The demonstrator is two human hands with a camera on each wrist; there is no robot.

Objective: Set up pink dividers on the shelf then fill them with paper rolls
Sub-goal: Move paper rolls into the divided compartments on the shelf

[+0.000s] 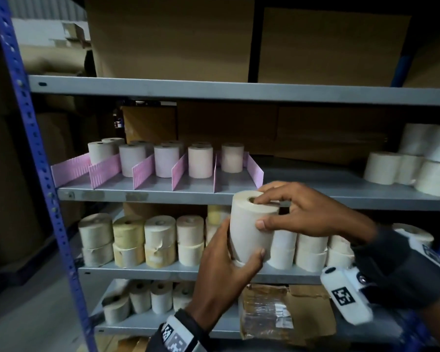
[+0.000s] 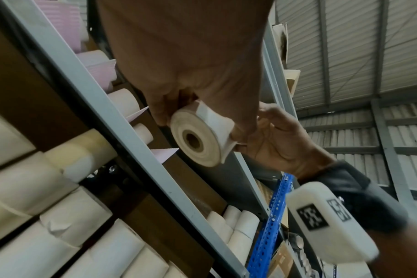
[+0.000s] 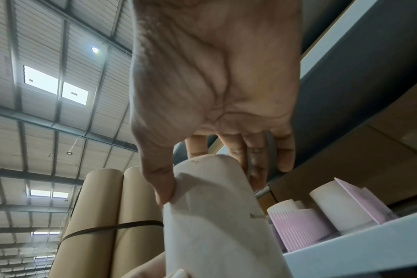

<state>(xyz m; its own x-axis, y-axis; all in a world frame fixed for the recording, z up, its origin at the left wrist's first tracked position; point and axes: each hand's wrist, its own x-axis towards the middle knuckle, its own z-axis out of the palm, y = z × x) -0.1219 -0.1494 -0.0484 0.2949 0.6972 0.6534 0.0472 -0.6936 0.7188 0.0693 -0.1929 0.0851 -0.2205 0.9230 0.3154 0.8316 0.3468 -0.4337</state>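
I hold one paper roll (image 1: 249, 224) upright, core hole up, in front of the shelf's (image 1: 163, 193) front edge. My left hand (image 1: 229, 265) cups its lower side; my right hand (image 1: 302, 212) pinches its top rim, thumb on the wall. The pink dividers (image 1: 179, 171) stand up and left of it. Each lane holds rolls at the back, fronts free; my right hand is nearer the rightmost lane.
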